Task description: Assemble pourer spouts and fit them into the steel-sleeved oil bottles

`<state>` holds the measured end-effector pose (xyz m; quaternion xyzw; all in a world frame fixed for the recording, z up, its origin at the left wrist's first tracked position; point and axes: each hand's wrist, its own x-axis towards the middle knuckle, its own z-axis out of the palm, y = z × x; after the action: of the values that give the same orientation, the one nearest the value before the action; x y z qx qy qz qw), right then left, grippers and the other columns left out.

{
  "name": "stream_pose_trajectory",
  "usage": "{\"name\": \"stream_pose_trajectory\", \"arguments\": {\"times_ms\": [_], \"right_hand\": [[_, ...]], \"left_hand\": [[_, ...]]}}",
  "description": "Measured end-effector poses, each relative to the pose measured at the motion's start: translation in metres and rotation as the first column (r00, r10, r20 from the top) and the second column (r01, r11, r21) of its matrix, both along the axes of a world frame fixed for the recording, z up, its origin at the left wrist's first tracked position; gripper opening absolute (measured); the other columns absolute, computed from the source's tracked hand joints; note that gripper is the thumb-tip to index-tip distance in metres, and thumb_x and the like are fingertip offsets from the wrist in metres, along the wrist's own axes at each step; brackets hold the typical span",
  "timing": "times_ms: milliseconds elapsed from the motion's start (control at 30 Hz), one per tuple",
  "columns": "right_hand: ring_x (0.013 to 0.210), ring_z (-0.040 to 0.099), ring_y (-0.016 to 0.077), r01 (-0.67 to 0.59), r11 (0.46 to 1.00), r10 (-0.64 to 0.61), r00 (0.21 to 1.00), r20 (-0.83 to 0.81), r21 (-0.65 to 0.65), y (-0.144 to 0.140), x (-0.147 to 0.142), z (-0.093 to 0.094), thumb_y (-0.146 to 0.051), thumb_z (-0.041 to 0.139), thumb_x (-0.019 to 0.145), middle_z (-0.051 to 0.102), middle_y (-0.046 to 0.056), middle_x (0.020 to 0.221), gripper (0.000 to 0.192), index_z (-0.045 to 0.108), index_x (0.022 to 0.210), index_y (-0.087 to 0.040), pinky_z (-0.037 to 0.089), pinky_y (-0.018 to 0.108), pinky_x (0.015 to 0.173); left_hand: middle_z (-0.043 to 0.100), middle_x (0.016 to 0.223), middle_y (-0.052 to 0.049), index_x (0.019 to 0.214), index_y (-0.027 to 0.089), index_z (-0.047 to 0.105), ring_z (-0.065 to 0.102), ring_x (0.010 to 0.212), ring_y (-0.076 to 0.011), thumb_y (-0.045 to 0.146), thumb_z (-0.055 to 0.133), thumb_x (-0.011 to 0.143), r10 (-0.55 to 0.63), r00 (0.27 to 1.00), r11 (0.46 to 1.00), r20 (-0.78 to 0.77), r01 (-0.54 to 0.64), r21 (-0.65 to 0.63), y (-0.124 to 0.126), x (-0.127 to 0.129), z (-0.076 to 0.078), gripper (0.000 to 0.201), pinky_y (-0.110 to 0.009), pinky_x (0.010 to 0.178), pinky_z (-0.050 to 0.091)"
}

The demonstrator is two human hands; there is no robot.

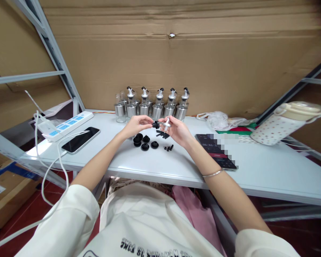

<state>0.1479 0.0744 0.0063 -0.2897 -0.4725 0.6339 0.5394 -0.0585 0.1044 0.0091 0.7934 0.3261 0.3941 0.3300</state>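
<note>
Above the table, my left hand (137,125) pinches a black ribbed bottle stopper (156,125) between thumb and fingers. My right hand (179,131) is closed on a white pourer spout (167,124), held close against the stopper; I cannot tell whether the two parts are joined. Below my hands lie several black ribbed stoppers (145,146), some of them bunched together. Slim black lever-like pieces (163,134) lie under my right hand, and several tiny black caps (168,147) sit nearer the table's front edge.
Glass-and-steel bottles (144,110) stand in rows at the back, several topped with pourers. A power strip (72,125) and a phone (81,140) with white cables lie left. Right are a dark tablet-like timer (215,150), a plastic bag (219,120) and a dotted bottle (279,125).
</note>
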Motion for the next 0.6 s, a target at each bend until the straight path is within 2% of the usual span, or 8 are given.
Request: {"name": "stream_pose_trajectory", "arguments": {"times_ms": [200, 467, 600], "right_hand": [[0.081, 0.063, 0.0145, 0.005, 0.999, -0.007, 0.999, 0.033, 0.051, -0.0007, 0.0003, -0.0007, -0.043, 0.06, 0.082, 0.069, 0.001, 0.088, 0.024, 0.056, 0.072, -0.022, 0.05, 0.029, 0.075], [0.075, 0.062, 0.0127, -0.002, 0.998, 0.0, 0.999, 0.041, 0.058, -0.0016, 0.0, -0.0011, -0.042, 0.064, 0.078, 0.068, 0.0, 0.089, 0.022, 0.058, 0.074, -0.021, 0.05, 0.026, 0.072], [0.073, 0.061, 0.0127, 0.021, 0.996, -0.027, 0.997, 0.078, 0.081, -0.0019, -0.0009, -0.0007, -0.044, 0.065, 0.077, 0.068, 0.001, 0.087, 0.025, 0.056, 0.073, -0.021, 0.048, 0.026, 0.071]], "left_hand": [[0.067, 0.072, -0.004, 0.079, 0.012, 0.064, 0.063, 0.068, -0.0131, 0.038, 0.06, 0.077, -0.005, 0.998, 1.0, -0.07, 0.002, -0.031, 0.0012, -0.0005, 0.0004, 0.026, -0.028, 0.072, 0.05], [0.067, 0.071, -0.002, 0.078, 0.014, 0.066, 0.062, 0.069, -0.0124, 0.029, 0.061, 0.075, 0.094, 0.984, 0.992, -0.15, -0.081, 0.095, -0.0051, 0.0007, 0.0045, 0.017, -0.024, 0.069, 0.048], [0.068, 0.072, -0.001, 0.08, 0.014, 0.066, 0.062, 0.07, -0.0118, 0.028, 0.06, 0.076, 0.095, 0.978, 0.991, -0.187, -0.075, 0.108, -0.0073, 0.0017, 0.0044, 0.016, -0.023, 0.07, 0.048]]}}
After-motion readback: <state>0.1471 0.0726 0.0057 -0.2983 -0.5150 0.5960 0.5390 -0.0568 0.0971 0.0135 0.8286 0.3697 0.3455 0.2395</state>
